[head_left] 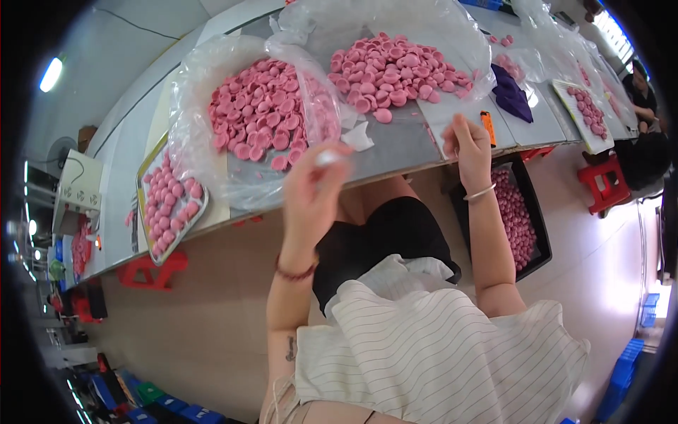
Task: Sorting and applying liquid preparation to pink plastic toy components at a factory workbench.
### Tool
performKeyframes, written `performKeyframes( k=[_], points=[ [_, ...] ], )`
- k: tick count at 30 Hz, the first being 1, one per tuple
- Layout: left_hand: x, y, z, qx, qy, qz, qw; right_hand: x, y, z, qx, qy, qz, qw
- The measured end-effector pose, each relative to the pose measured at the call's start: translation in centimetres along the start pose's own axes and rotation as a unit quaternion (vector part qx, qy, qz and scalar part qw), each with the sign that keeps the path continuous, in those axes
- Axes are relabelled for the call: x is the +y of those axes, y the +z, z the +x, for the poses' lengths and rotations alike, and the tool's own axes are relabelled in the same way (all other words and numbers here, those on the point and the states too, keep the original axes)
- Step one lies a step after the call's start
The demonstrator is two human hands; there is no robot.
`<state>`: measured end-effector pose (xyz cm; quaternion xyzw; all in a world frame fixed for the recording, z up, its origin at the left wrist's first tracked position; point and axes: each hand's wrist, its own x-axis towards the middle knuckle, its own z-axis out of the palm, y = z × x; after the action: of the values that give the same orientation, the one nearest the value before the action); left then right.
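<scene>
My left hand (318,177) is raised over the table's front edge, blurred by motion, its fingers curled around a small whitish thing too smeared to name. To its right, my right hand (466,141) hovers at the same edge with fingers curled in and thumb up; whatever it may hold is hidden. Beyond my left hand, a heap of pink cup-shaped pieces (258,106) lies in a clear plastic bag (194,92). Another pink heap (395,71) spreads on the grey tabletop (395,145), partly under plastic. A crumpled white tissue (358,137) lies between the hands.
An orange cutter (488,128) and a purple cloth (511,95) lie right of my right hand. Trays of pink balls stand left (205,205) and far right (599,146). A black crate (542,247) of pink pieces sits below the table. Red stools (604,185) stand nearby; a person sits far right.
</scene>
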<state>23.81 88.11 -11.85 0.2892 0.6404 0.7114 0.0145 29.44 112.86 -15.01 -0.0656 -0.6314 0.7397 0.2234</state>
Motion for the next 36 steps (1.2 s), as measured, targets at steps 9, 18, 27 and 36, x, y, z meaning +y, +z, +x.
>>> performKeyframes(
  k=[9, 18, 27, 36],
  points=[
    [-9.4, 9.7, 4.4, -0.047, 0.137, 0.281, 0.949, 1.2, -2.6, -3.0, 0.037, -0.076, -0.170, 0.982],
    [-5.0, 8.2, 2.8, 0.061, 0.193, 0.221, 0.954, -0.3, -5.6, -6.2, 0.096, -0.083, -0.173, 0.977],
    [-3.5, 4.7, 0.9, -0.078, -0.133, -0.618, 0.771, 1.1, -2.0, -5.5, 0.057, -0.020, -0.096, 0.994],
    [-5.4, 2.6, 1.4, -0.092, -0.121, -0.583, 0.798, -1.8, -6.5, 3.0, 0.195, -0.206, -0.407, 0.868]
  ],
)
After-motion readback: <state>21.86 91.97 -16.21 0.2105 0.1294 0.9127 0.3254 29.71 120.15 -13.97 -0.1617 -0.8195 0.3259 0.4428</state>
